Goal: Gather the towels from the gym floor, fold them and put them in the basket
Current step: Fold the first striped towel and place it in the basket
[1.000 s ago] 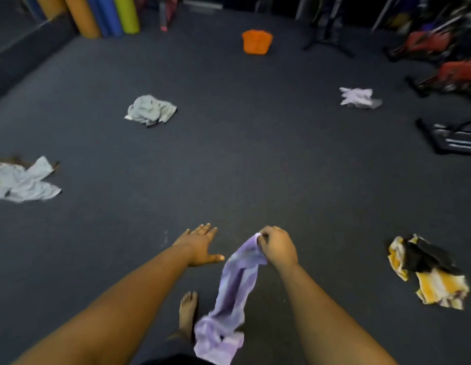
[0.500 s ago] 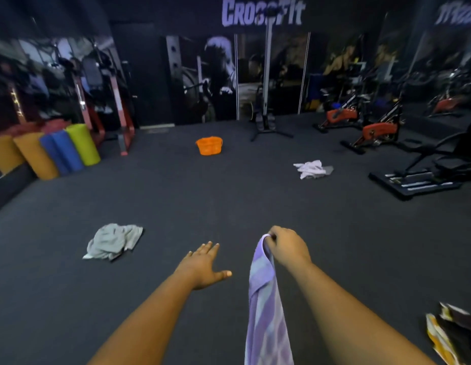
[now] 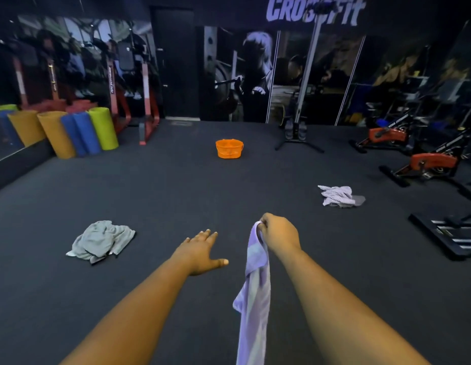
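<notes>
Fingers [image 3: 262,225] of the right hand [image 3: 280,234] pinch the hanging lilac cloth towel [image 3: 254,299]; left hand [image 3: 200,250] spread, empty; gathering underway; folding needs both hands.

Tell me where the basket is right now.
The orange basket stands on the floor far ahead, centre of the head view, beyond both hands, between the foam rollers at left and the cable machine at right.

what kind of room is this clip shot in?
A gym, very likely a CrossFit one: the CrossFit sign is on the far wall, exercise bikes stand at the right, and rolled mats lean at the left. Dark floor throughout.
</notes>
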A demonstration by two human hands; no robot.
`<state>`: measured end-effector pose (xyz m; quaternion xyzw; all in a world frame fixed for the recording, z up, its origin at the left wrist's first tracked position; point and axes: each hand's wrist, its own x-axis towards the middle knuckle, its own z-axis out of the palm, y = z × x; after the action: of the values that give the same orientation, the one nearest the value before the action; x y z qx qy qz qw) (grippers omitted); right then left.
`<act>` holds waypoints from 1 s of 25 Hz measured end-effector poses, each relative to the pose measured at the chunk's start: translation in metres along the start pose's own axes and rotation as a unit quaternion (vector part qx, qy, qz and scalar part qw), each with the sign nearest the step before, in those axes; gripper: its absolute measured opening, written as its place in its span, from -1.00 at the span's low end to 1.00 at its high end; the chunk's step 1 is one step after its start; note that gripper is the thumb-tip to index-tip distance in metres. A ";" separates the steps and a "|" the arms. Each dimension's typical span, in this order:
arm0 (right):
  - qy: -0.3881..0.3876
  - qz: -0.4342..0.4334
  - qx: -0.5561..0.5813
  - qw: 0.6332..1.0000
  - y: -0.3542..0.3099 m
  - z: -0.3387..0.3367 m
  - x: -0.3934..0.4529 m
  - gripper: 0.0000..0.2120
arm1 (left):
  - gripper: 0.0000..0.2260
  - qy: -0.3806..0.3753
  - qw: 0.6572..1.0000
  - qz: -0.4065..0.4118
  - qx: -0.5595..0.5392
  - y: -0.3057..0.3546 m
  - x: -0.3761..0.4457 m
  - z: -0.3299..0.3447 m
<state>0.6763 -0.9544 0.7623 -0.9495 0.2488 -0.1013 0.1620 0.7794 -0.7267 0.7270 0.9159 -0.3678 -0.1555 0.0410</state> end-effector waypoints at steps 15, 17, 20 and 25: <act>0.069 -0.005 -0.012 0.998 0.029 -0.014 0.477 -0.83 | -0.08 0.047 0.999 0.017 0.019 -0.064 0.455 -0.200; 0.084 -0.017 -0.005 0.996 0.045 -0.015 0.547 -0.84 | -0.08 0.066 0.997 0.011 0.026 -0.061 0.520 -0.221; 0.084 -0.040 -0.006 0.996 0.071 -0.017 0.654 -0.84 | -0.08 0.078 0.997 -0.015 0.014 -0.056 0.615 -0.249; 0.067 -0.085 -0.041 0.993 0.098 -0.022 0.814 -0.83 | -0.08 0.079 0.995 -0.052 0.020 -0.050 0.747 -0.294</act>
<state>1.3235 -1.4521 0.8382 -0.9642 0.1810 -0.1679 0.0970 1.4140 -1.2144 0.8056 0.9440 -0.3179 -0.0771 0.0434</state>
